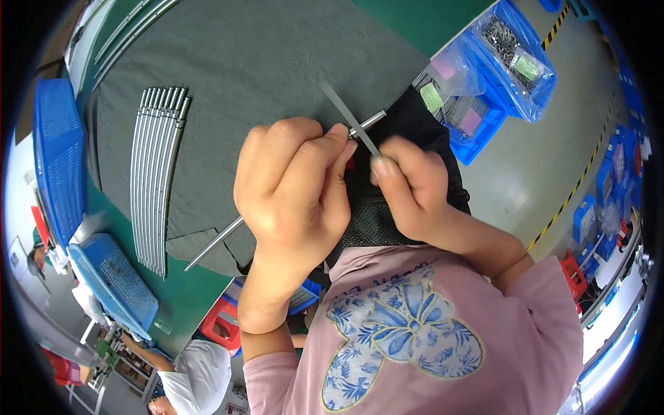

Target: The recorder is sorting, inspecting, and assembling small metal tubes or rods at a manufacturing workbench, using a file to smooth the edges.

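Note:
My left hand is closed around a slim metal rod, which runs from lower left to upper right. The rod's shiny far end sticks out past my thumb and forefinger. My right hand pinches the near end of a thin, flat grey file. It lies crosswise over the rod close to that far end; the picture does not settle whether they touch. To the left, several similar metal rods lie side by side in a row on a dark grey cloth.
Blue bins with small metal parts and bundled rods stand at the right. Blue perforated baskets line the table's left side. More long rods lie at the far left. A person in a white shirt is at the lower left, near a red stool.

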Action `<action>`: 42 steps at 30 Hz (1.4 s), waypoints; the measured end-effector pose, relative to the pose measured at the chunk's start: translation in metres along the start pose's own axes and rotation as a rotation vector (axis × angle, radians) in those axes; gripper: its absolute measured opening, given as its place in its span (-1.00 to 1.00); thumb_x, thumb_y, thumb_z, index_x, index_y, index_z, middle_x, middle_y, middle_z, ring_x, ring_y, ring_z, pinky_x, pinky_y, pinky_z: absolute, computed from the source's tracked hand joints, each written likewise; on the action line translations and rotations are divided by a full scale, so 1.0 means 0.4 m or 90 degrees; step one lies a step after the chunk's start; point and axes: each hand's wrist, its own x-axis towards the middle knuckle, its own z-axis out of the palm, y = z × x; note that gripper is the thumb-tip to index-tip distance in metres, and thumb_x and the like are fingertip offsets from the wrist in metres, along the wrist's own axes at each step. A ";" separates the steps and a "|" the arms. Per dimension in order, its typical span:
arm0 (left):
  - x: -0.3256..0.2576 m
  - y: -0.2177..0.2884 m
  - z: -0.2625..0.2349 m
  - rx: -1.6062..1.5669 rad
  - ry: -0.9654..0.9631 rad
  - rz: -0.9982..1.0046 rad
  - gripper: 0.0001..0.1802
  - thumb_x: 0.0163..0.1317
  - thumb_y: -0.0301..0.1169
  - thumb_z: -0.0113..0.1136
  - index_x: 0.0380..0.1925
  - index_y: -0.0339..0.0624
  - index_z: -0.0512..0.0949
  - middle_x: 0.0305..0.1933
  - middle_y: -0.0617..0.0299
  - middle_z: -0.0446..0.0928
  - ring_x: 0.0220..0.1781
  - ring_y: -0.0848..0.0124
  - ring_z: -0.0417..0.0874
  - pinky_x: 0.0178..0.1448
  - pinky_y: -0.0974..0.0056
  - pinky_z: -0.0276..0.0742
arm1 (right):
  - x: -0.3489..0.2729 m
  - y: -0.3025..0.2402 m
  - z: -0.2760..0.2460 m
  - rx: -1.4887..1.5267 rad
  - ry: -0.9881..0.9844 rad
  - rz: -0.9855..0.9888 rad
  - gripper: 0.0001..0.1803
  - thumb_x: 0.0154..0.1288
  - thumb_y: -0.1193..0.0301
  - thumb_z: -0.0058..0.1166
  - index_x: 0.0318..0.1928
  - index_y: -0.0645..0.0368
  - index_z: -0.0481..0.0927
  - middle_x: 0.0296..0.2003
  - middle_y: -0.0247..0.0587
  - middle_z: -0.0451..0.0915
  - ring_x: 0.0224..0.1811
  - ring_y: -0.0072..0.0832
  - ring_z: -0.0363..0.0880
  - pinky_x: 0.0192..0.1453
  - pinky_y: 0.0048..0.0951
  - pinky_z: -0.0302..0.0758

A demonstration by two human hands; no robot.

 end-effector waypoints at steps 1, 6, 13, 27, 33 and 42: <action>-0.003 -0.001 0.002 0.004 -0.003 0.004 -0.82 -0.23 -0.64 0.33 -0.54 -0.29 0.57 -0.49 0.18 0.46 -0.52 0.30 0.43 -0.47 0.29 0.32 | -0.013 0.003 -0.005 -0.004 -0.008 0.007 -0.93 0.28 0.52 -0.03 -0.36 0.23 0.49 -0.73 -0.19 0.36 -0.75 -0.41 0.42 -0.64 -0.44 0.26; -0.002 0.005 -0.003 0.016 -0.014 -0.008 -0.82 -0.23 -0.64 0.33 -0.54 -0.29 0.57 -0.49 0.18 0.46 -0.51 0.30 0.44 -0.46 0.28 0.34 | 0.043 -0.017 0.004 0.046 -0.029 -0.003 -0.93 0.29 0.51 -0.02 -0.33 0.25 0.47 -0.73 -0.14 0.36 -0.74 -0.38 0.43 -0.64 -0.43 0.25; 0.001 -0.004 0.000 0.016 -0.005 0.016 -0.81 -0.24 -0.64 0.33 -0.52 -0.29 0.57 -0.48 0.18 0.47 -0.53 0.30 0.42 -0.47 0.29 0.32 | 0.033 0.021 0.003 -0.001 -0.029 -0.048 -0.93 0.29 0.50 -0.05 -0.34 0.23 0.45 -0.73 -0.17 0.38 -0.72 -0.30 0.48 -0.64 -0.40 0.29; -0.001 0.000 -0.002 0.000 -0.021 -0.011 -0.82 -0.24 -0.65 0.33 -0.54 -0.29 0.57 -0.48 0.18 0.47 -0.53 0.31 0.42 -0.47 0.29 0.32 | -0.016 0.091 0.007 -0.079 -0.017 -0.111 -0.91 0.25 0.43 0.01 -0.33 0.18 0.45 -0.74 -0.16 0.40 -0.71 -0.17 0.47 -0.65 -0.28 0.31; 0.001 0.002 -0.002 -0.008 -0.016 -0.014 -0.83 -0.22 -0.66 0.32 -0.54 -0.28 0.56 -0.50 0.18 0.45 -0.54 0.30 0.41 -0.48 0.29 0.32 | 0.024 0.083 0.016 -0.099 -0.009 -0.158 -0.89 0.26 0.40 0.01 -0.30 0.17 0.45 -0.74 -0.17 0.41 -0.69 -0.18 0.49 -0.62 -0.28 0.35; -0.001 0.001 0.001 -0.006 -0.006 -0.008 -0.83 -0.21 -0.66 0.32 -0.56 -0.29 0.54 -0.50 0.18 0.45 -0.54 0.30 0.40 -0.49 0.29 0.30 | 0.010 0.083 0.002 -0.086 -0.035 -0.113 -0.88 0.29 0.38 0.00 -0.33 0.16 0.45 -0.73 -0.18 0.41 -0.69 -0.20 0.50 -0.64 -0.27 0.33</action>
